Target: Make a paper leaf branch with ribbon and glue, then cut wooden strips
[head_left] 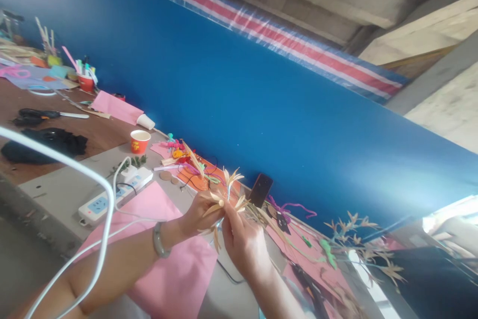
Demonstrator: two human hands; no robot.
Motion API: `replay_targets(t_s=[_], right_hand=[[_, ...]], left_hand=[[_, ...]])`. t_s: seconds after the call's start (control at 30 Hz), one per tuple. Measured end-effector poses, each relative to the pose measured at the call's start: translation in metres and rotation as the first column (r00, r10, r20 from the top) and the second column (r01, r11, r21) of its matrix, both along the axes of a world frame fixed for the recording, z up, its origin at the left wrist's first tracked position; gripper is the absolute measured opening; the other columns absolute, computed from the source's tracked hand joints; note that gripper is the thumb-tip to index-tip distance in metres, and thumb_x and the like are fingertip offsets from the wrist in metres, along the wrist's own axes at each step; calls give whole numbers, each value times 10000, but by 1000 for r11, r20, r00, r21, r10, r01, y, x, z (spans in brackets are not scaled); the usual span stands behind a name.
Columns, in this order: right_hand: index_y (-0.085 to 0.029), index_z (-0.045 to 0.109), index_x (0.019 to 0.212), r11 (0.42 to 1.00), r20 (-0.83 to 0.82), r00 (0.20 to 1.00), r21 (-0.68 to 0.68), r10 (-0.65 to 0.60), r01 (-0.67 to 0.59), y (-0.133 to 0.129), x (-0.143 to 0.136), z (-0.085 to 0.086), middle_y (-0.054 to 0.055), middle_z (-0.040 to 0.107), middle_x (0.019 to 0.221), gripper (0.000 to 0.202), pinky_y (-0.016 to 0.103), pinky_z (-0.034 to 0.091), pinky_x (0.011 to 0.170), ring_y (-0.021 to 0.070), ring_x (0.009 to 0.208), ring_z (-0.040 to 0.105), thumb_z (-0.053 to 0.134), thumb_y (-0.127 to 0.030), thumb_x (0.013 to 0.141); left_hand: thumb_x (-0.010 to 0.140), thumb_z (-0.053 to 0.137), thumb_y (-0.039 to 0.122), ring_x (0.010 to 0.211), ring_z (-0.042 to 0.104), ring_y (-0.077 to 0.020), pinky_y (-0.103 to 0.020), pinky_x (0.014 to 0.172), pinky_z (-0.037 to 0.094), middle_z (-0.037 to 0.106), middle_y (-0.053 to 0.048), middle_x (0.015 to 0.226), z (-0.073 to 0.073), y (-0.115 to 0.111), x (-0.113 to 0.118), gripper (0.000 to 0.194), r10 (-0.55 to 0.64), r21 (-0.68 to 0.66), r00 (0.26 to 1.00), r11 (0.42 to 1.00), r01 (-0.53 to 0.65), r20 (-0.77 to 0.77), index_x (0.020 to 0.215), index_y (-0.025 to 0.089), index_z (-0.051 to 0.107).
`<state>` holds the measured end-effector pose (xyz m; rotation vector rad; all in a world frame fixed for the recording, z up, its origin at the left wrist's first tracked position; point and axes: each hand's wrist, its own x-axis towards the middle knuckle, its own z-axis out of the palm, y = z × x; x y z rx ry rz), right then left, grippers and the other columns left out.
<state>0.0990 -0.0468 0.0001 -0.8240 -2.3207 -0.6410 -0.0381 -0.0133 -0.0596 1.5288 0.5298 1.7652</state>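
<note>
My left hand [204,213], with a pale bangle [160,240] at its wrist, pinches a tan-petalled craft flower spray [232,177]. Facing it, my right hand [244,239] has its thumb and fingertips closed on the same spray, close to the left fingertips. Pointed, dry-looking petals fan out above, between and below the fingers. A thin light-blue stem shows in places, but the fingers cover most of it. Beneath my forearms lies a pink paper sheet [175,279]. A similar tan flower bunch [351,229] stands to the right, apart from my hands.
A white cable [106,184] loops across the left foreground. The power strip [99,204], a paper cup [139,142] and a black cloth-like heap [48,145] lie leftward. A phone [260,189] leans on the blue partition [239,90]. Black-handled scissors or pliers [308,284] lie right.
</note>
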Motion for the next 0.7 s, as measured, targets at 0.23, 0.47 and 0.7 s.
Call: replay_targets(t_s=[0.23, 0.47, 0.7], right_hand=[[-76, 559, 1214, 988, -115, 993, -154, -39, 21, -3, 8, -5, -5, 572, 499, 361, 217, 345, 398, 112, 385, 492, 420, -172, 895], [-107, 606, 1174, 973, -160, 987, -229, -25, -12, -2, 11, -2, 2, 580, 518, 341, 208, 378, 426, 109, 409, 502, 431, -175, 890], [-66, 584, 1220, 977, -32, 996, -198, -82, 74, -2, -1, -6, 29, 594, 533, 409, 230, 342, 409, 137, 426, 521, 391, -144, 868]], left_hand=[[803, 623, 385, 555, 370, -93, -239, 521, 306, 415, 24, 564, 1, 3, -3, 371, -74, -167, 996, 983, 82, 53, 564, 152, 463], [806, 619, 380, 545, 350, -86, -235, 522, 295, 400, 30, 580, 4, 2, -3, 349, -70, -175, 997, 982, 74, 27, 592, 153, 463], [817, 601, 352, 530, 307, -83, -236, 495, 274, 317, 40, 534, 0, 2, -4, 424, -37, -145, 999, 989, 33, -31, 525, 164, 356]])
